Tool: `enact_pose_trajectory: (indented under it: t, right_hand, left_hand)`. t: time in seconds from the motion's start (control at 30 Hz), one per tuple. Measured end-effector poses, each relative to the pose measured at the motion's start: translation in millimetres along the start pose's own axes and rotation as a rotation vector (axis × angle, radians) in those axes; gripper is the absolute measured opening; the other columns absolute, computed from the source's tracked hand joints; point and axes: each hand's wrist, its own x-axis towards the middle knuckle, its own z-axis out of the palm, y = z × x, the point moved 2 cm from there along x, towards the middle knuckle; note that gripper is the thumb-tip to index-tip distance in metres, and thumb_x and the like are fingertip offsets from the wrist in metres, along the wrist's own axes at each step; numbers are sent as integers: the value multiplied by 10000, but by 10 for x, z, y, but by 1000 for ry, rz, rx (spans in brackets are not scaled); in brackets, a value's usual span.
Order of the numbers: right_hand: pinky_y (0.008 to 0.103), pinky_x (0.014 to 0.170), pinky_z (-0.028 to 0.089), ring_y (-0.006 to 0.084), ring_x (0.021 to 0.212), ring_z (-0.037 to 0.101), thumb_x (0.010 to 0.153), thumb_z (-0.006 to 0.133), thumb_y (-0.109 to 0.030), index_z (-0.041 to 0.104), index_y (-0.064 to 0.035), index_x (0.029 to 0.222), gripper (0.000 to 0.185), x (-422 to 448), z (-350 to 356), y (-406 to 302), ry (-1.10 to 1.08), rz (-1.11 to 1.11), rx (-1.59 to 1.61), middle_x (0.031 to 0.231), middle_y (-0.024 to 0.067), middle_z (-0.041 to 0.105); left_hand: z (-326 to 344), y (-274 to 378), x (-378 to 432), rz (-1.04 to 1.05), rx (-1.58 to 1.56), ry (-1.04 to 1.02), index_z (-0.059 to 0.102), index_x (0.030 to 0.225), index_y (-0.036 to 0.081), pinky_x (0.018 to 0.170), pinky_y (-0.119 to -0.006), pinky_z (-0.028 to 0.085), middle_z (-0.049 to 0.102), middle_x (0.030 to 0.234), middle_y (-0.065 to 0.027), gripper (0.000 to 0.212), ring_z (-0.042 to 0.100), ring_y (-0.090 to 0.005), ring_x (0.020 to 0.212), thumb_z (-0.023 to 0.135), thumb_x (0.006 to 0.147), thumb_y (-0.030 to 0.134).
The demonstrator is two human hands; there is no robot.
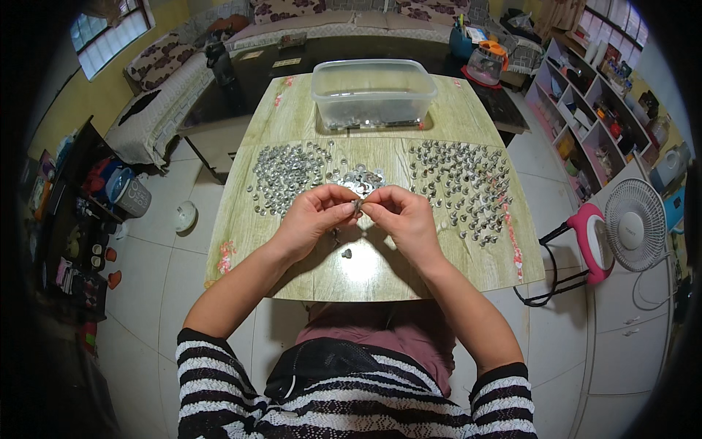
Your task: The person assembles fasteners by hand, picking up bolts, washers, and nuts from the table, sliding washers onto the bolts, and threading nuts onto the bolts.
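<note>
My left hand [318, 218] and my right hand [403, 222] meet over the middle of a wood-patterned table [307, 280], fingertips pinching a small metal fastener [357, 207] between them. Its exact shape is partly hidden by the fingers. Just beyond the fingertips lies a small heap of flat metal washers [362, 178]. To the left spreads a pile of metal nuts [285, 170]. Many bolts [471, 181] stand on their heads at the right. One loose bolt [346, 253] lies nearer to me, below my left hand.
A clear plastic tub [374, 99] with some dark items inside stands at the table's far side. Behind is a dark table [362, 49] with a glass jug [485, 63]. On the right are a pink-backed chair [587, 241] and a white fan [630, 228].
</note>
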Motion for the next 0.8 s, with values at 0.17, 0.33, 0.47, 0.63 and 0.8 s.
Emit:
enact_pose_trajectory:
  t: [0.17, 0.33, 0.47, 0.63, 0.8]
  right_hand:
    - [188, 559, 423, 63, 628, 533, 782, 612, -47, 614, 18, 841, 87, -1, 9, 47, -23, 131, 153, 727, 24, 606]
    - [179, 534, 407, 49, 605, 505, 793, 609, -56, 607, 13, 843, 85, -16, 19, 50, -38, 235, 237, 711, 16, 587]
    - [175, 529, 406, 46, 597, 497, 809, 598, -73, 600, 9, 843, 88, -25, 23, 87, -62, 221, 263, 707, 12, 577]
    - [185, 535, 405, 48, 604, 491, 819, 580, -72, 593, 6, 846, 84, -13, 4, 111, -63, 125, 150, 705, 6, 570]
    - [188, 547, 399, 48, 618, 483, 819, 574, -67, 587, 6, 846, 79, -24, 9, 73, -54, 56, 67, 703, -6, 563]
  left_hand:
    - [-21, -9, 0, 61, 59, 2, 556, 961, 16, 732, -232, 494, 587, 882, -41, 146, 579, -107, 796, 586, 826, 62]
    - [6, 26, -12, 109, 166, -28, 560, 959, 12, 728, -233, 485, 590, 883, -39, 144, 572, -99, 795, 584, 830, 73]
    - [85, 59, -35, 113, 221, 2, 563, 960, 7, 723, -230, 480, 594, 868, -37, 144, 570, -96, 781, 571, 843, 91]
    - [75, 38, -18, 78, 283, 26, 562, 928, 2, 699, -229, 478, 585, 831, -31, 145, 570, -92, 751, 532, 874, 134]
    - [39, 7, 70, 11, 200, 40, 544, 1001, 11, 721, -222, 472, 584, 861, -53, 285, 576, -99, 794, 419, 930, 257]
